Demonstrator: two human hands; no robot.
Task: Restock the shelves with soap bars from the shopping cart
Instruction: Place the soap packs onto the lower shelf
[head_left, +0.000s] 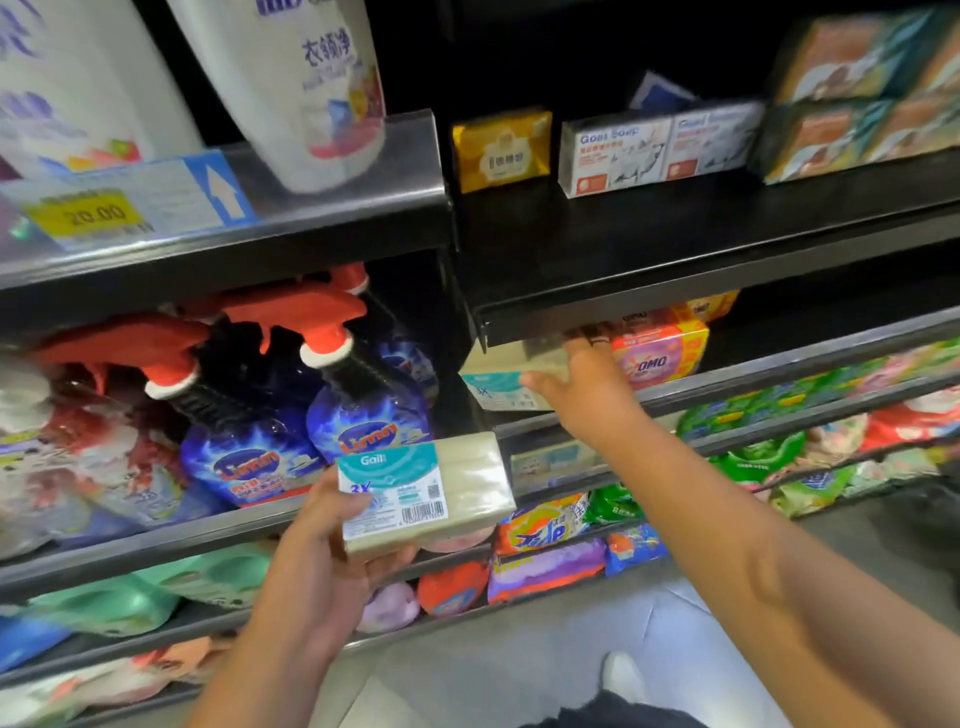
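Left hand (322, 561) grips a soap pack (431, 493), thumb across the label and fingers curled beneath, in front of the spray bottles (363, 415). Right hand (587, 395) reaches into the shelf (779, 366), fingers stretched flat on a second pack (493, 389) lying at its front; the fingertips are partly hidden. Seating that pack looks like the step in hand. Next, it likely needs pushing back, then the held pack goes in beside or on top. The OMO box (660, 358) crowds the right side, and the upper shelf (675, 244) hangs low. No cart shows.
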